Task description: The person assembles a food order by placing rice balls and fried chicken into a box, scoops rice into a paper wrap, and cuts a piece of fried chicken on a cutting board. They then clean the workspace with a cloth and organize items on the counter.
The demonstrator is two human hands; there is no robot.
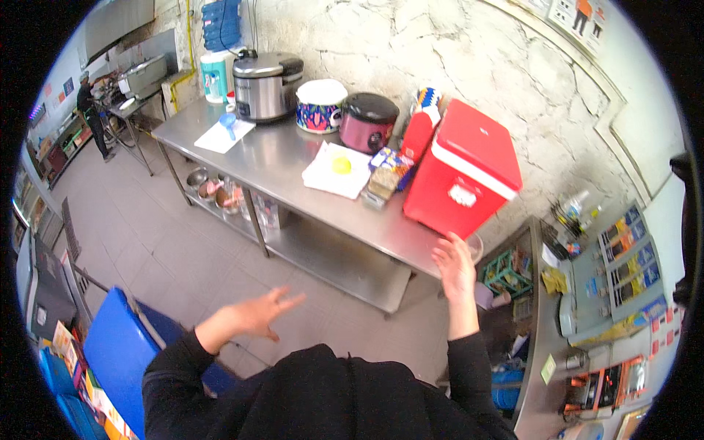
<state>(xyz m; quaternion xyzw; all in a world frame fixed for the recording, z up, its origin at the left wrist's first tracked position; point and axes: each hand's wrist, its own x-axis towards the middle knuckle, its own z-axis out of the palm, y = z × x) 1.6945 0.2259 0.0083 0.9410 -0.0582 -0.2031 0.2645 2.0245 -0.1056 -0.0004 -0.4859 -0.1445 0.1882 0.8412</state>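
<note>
My left hand [256,314] is over the floor with its fingers spread, holding nothing, to the right of a blue padded seat or lid [120,338]. My right hand [456,269] is raised with fingers apart near the front right corner of a stainless steel table [275,170]; whether it touches the edge I cannot tell. Just beyond that hand stands a red cooler box [462,170] with a white rim. Left of the cooler, small packages [382,181] lie beside a white cloth [322,179] with a round yellow thing [341,164] on it.
Along the wall stand a steel rice cooker [267,88], a patterned pot [319,110], a maroon cooker [367,124] and a water dispenser [216,74]. Metal bowls [209,190] fill part of the lower shelf. A side counter [531,379] runs along the right. A person [91,113] stands far left.
</note>
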